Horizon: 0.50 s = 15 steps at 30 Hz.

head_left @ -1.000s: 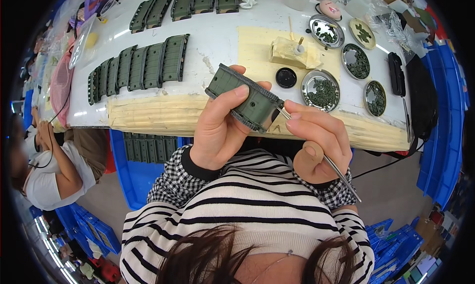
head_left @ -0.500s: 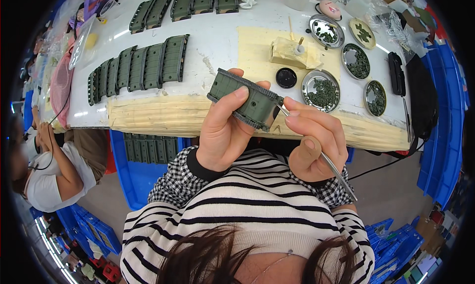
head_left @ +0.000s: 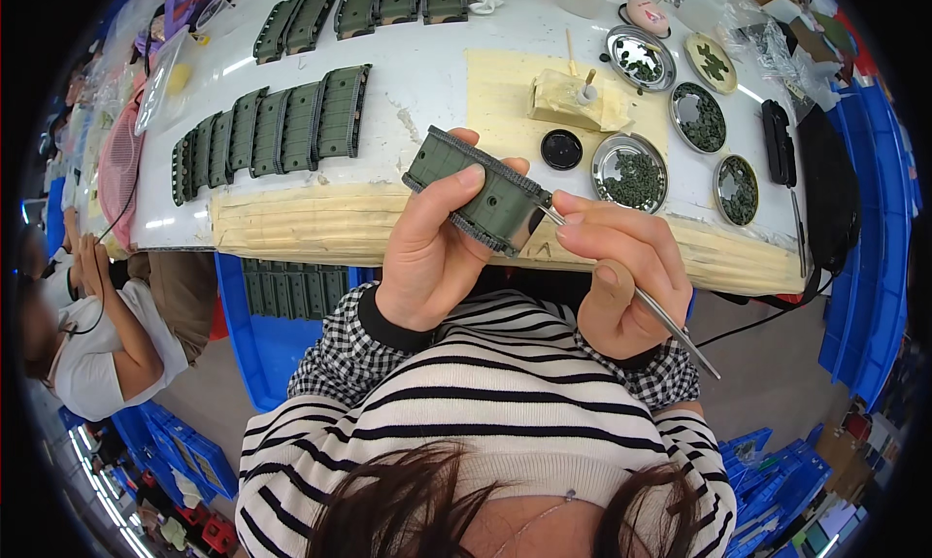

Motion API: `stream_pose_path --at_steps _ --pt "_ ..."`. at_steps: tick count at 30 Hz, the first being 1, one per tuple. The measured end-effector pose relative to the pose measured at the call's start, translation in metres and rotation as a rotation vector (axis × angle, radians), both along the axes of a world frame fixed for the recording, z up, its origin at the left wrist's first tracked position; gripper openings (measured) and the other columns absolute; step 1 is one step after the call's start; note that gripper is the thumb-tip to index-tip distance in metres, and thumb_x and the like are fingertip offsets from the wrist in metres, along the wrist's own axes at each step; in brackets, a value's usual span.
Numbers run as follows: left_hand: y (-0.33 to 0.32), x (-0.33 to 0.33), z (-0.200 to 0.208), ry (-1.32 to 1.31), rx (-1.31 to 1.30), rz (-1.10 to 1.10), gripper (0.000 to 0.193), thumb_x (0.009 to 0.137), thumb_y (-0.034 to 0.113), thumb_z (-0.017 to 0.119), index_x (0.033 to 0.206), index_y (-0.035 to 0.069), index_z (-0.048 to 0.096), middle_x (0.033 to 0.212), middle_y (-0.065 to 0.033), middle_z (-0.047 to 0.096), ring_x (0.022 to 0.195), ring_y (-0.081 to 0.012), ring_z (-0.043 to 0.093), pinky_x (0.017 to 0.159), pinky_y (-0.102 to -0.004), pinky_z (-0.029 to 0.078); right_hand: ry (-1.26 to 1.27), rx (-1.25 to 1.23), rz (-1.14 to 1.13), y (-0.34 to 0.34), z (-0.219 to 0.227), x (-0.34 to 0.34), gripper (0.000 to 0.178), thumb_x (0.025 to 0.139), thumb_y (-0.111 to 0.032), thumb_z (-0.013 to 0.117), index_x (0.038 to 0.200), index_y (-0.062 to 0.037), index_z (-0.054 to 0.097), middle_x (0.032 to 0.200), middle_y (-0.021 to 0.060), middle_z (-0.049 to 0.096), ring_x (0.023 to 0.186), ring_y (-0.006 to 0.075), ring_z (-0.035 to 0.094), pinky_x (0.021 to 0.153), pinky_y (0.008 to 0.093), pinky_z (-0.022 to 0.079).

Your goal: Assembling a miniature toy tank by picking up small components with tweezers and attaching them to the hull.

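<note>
My left hand (head_left: 424, 252) is closed around a dark green curved plastic part (head_left: 502, 208) with ribbed grey edges, its thumb resting on the top face. Pinched in my right hand (head_left: 629, 267) is a pair of slim metal tweezers (head_left: 675, 331). Their tip meets the right end of the green part; whether a small piece sits between the tips is too fine to tell. A round steel dish (head_left: 600, 194) of small dark green pieces lies beyond my right hand, beside a black round lid (head_left: 561, 150).
Rows of similar green parts (head_left: 291, 126) stand at the left of the white table (head_left: 398, 82). More dishes (head_left: 697, 150) of green bits sit at the right, near a tape-wrapped block (head_left: 568, 100). A blue crate (head_left: 254, 349) holds more parts below the table. Another person (head_left: 116, 335) sits at left.
The green part and my left hand have shifted slightly left and up. My right hand has moved a little to the right, and the tweezers' rear end has swung right and up.
</note>
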<state>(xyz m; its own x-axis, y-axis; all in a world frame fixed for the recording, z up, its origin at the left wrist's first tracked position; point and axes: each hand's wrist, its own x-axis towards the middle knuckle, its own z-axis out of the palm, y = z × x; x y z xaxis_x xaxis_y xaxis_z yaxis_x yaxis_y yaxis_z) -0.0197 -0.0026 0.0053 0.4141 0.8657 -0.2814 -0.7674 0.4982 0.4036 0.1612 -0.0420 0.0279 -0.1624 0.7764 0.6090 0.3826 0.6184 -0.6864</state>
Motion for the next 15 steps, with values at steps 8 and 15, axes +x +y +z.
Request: stream_pose_path --at_steps 8,15 --pt "0.002 0.001 0.002 0.024 -0.013 -0.015 0.036 0.093 0.012 0.054 0.127 0.012 0.041 0.116 -0.0186 0.059 0.102 -0.024 0.063 0.082 -0.0375 0.055 -0.014 -0.017 -0.027 -0.001 0.002 0.001 0.015 0.088 -0.003 0.062 0.102 0.0009 0.064 0.103 0.0162 0.064 0.097 0.028 0.067 0.08 0.0326 0.055" --pt "0.015 -0.008 0.005 0.139 0.008 -0.035 0.036 0.091 0.008 0.055 0.126 0.006 0.046 0.113 -0.0189 0.061 0.102 -0.0236 0.063 0.084 -0.0382 0.056 0.168 0.021 -0.218 0.012 -0.015 0.035 0.02 0.096 -0.01 0.049 0.097 0.0054 0.063 0.093 0.0151 0.064 0.083 0.0223 0.062 0.075 0.031 0.052"
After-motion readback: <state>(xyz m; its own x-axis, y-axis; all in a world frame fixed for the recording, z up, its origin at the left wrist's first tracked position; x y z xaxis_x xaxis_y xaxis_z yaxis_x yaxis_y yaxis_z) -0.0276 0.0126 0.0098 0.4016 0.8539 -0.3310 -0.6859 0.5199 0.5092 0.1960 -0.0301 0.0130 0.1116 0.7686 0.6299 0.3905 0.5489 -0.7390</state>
